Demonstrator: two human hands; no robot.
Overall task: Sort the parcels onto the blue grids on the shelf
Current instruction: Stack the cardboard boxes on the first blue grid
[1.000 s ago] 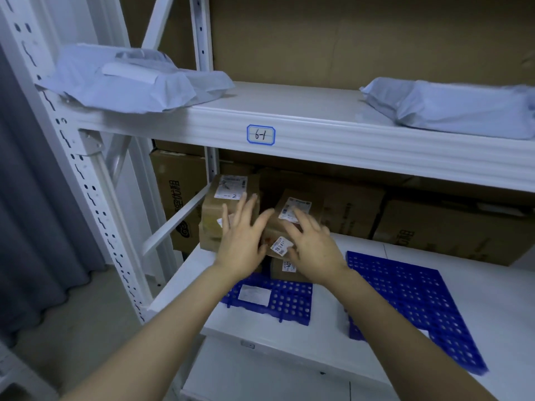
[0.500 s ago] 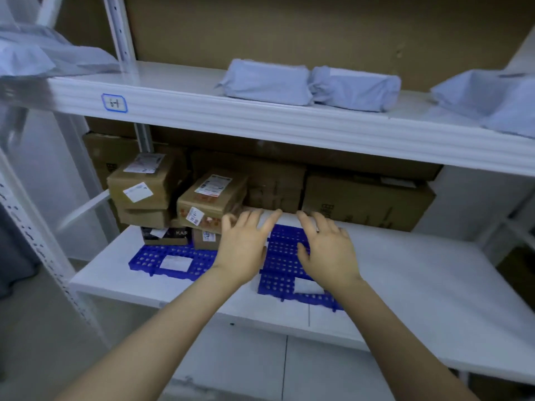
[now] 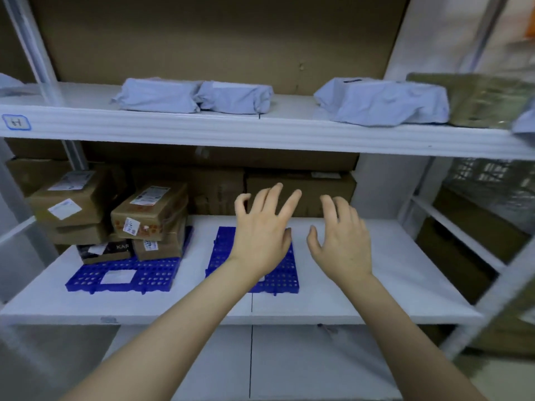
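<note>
Two blue grids lie on the white middle shelf (image 3: 376, 290). The left grid (image 3: 89, 280) carries a stack of brown cardboard parcels (image 3: 147, 215) with white labels. The right grid (image 3: 223, 256) holds no parcel. My left hand (image 3: 260, 235) hovers over the right grid, fingers spread, holding nothing. My right hand (image 3: 341, 241) floats just right of that grid over bare shelf, also empty with fingers apart.
Grey poly-bag parcels (image 3: 191, 95) and a larger one (image 3: 385, 102) rest on the upper shelf. Big cardboard cartons (image 3: 301, 189) line the back of the middle shelf. White uprights and a diagonal brace (image 3: 492, 296) stand at the right.
Both hands have left the parcel stack on the left grid and moved right, now over the second grid. The view has swung right along the shelf.
</note>
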